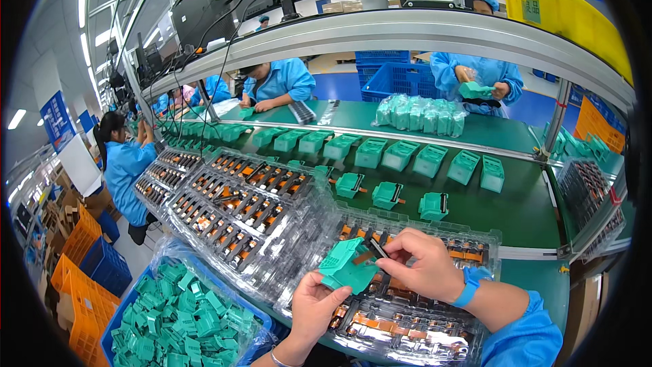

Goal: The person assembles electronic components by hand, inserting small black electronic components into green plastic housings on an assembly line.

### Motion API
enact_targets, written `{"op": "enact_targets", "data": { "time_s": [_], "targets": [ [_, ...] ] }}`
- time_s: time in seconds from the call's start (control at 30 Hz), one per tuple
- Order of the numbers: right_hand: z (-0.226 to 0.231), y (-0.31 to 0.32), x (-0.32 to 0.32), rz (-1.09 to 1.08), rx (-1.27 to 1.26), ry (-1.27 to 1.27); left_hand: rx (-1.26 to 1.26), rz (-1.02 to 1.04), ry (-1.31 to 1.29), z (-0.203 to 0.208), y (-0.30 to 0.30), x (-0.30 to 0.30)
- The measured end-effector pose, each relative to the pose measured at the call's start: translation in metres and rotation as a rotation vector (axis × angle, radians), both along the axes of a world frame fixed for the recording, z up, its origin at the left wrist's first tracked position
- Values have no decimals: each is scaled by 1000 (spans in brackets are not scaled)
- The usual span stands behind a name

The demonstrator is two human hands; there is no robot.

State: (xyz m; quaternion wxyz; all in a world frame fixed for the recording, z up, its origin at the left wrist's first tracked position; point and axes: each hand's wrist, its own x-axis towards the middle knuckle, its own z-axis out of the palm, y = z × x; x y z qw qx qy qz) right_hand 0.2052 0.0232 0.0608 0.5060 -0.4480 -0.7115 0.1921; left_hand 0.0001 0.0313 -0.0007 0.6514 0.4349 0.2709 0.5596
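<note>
My left hand (315, 307) is closed on a green plastic housing (345, 270), gripping its lower side between thumb and fingers. The housing is tilted, with its open side toward the right. My right hand (426, 266) pinches a small black bar with an orange flat cable (375, 247) at the housing's upper right edge. Part of the cable reaches over the opening; whether it is fastened inside I cannot tell. Beneath both hands lie clear plastic trays (407, 329) with rows of similar black bars and orange cables.
A blue crate (261, 319) of loose green housings stands at the lower left. More filled trays (234, 211) are stacked left. Several green housings (370, 153) line the green belt ahead. A metal frame (380, 32) crosses above. Co-workers (278, 83) sit across the bench.
</note>
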Motion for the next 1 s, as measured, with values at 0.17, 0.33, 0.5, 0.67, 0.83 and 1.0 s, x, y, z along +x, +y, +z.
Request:
{"op": "enact_targets", "data": {
  "time_s": [0.17, 0.33, 0.5, 0.67, 0.83, 1.0],
  "targets": [
    [-3, 1, 0, 28, -96, -11, 62, -17, 18, -3, -1, 0],
    [1, 0, -1, -6, 46, 30, 27, 7, -22, -3, 1, -1],
    [5, -2, -4, -49, 107, -63, 13, 13, -8, -3, 2, -1],
    [-2, 3, -3, -44, 44, -135, 41, -11, -18, -4, 4, 0],
    [-15, 11, 3, 97, -305, 140, 62, -14, 9, -3, -2, -3],
    [-29, 18, 8, 217, -376, 205, 49, -32, 0, -1, -2, -2]
  ]
}}
